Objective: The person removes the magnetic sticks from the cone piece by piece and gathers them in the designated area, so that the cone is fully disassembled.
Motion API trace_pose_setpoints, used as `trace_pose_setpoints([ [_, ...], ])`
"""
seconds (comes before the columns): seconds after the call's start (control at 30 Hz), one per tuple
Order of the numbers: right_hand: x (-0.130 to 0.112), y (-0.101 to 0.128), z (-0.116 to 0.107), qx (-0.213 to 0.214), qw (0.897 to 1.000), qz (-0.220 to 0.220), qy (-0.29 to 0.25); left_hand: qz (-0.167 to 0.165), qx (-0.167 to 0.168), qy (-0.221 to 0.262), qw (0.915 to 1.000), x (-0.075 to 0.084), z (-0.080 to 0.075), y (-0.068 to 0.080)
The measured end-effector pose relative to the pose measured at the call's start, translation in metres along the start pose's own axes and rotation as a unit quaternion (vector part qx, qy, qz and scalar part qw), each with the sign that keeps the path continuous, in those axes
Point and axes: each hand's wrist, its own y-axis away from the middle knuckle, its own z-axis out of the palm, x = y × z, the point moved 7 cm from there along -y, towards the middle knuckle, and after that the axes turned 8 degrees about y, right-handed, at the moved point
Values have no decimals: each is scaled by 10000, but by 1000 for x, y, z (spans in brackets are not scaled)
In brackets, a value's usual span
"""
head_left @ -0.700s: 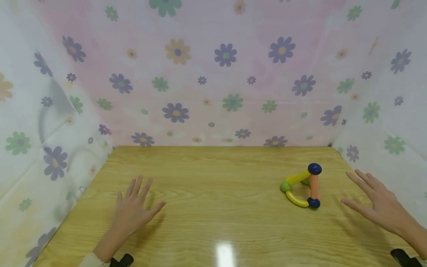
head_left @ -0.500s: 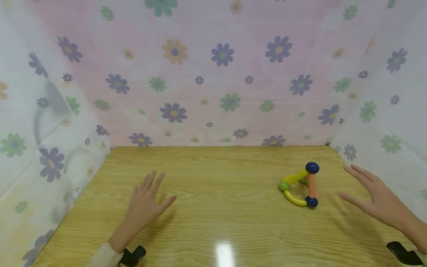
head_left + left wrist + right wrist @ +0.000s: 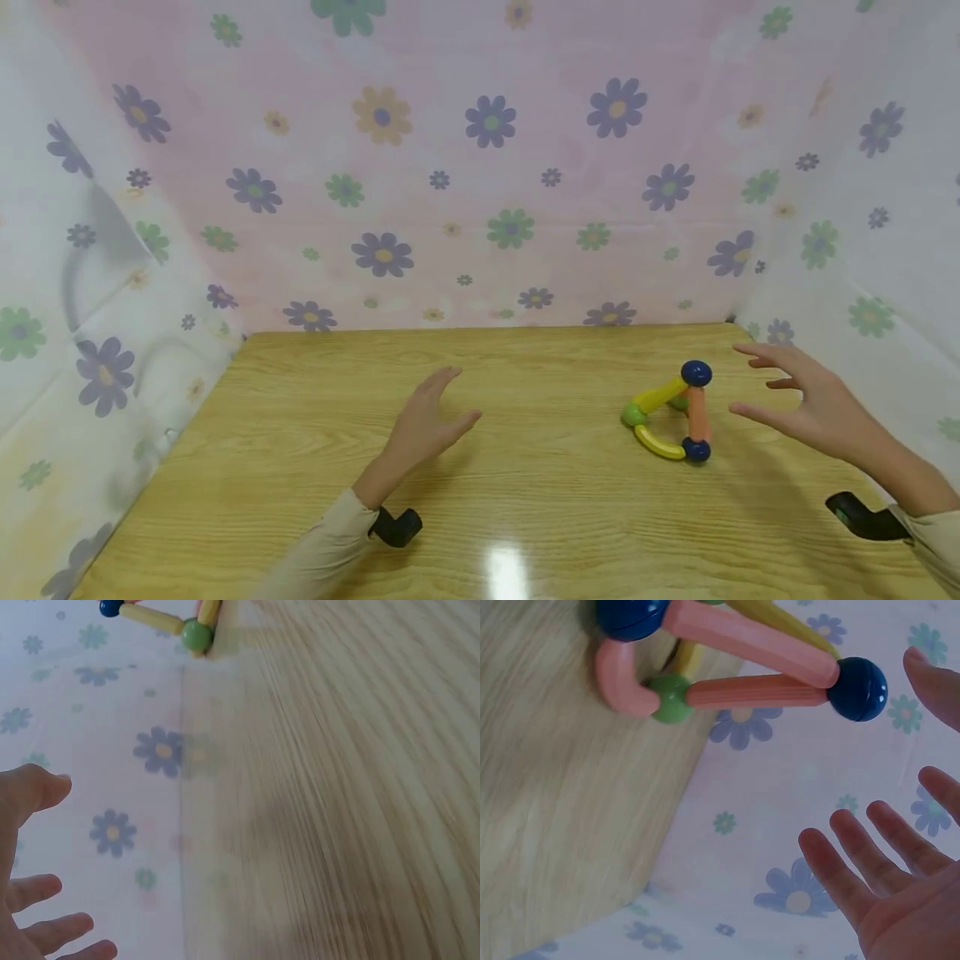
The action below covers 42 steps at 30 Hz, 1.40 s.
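A ball-and-stick building toy (image 3: 662, 395) stands on the right part of the table. Yellow and orange-pink sticks, some curved, join its dark blue and green balls; one blue ball (image 3: 696, 373) forms the peak. My right hand (image 3: 813, 400) hovers just right of the toy, fingers spread and bent a little, not touching it. In the right wrist view, that palm (image 3: 907, 915) faces the pink sticks (image 3: 750, 641) across a gap. Left of the toy and farther off, my left hand (image 3: 420, 425) hangs over mid-table, holding nothing. Its wrist view catches a green ball (image 3: 197, 635) at the top.
The wood-grain table (image 3: 315, 383) is enclosed at the back and both sides by flowered cloth (image 3: 420, 192). A glare spot (image 3: 507, 571) shines near the front. Each wrist carries a black mount, the left one (image 3: 397, 527) low over the table.
My left hand has travelled right, from the table's left side to its middle. The right hand has come slightly left and up, nearer the toy's top. The whole view has shifted slightly.
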Motion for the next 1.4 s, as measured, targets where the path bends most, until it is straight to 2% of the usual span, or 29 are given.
trace_pose_setpoints([
  [0.17, -8, -16, 5, -95, 9992, -94, -381, 90, -351, 602, 9975, 14, 32, -22],
  [0.4, -14, -31, 14, -255, 9975, -82, -656, 79, -886, 1131, 9896, 39, 75, -46],
  [0.6, -18, -40, 21, -330, 9962, -131, -800, 285, -1108, 1470, 9825, 61, 112, -63],
  [0.7, -19, -41, 25, -312, 9954, -255, -872, 272, -1162, 1676, 9786, 71, 132, -72],
  [0.83, -21, -41, 32, -282, 9947, -478, -864, 245, -1154, 1939, 9739, 85, 159, -78],
  [1.03, -22, -38, 37, -152, 9961, -473, -727, 434, -1092, 2113, 9703, 111, 197, -80],
  [1.27, -21, -37, 36, -210, 9954, -281, -895, 831, -990, 2344, 9635, 134, 227, -83],
  [1.4, -20, -35, 37, -269, 9943, -171, -1015, 920, -580, 2651, 9581, 134, 235, -82],
])
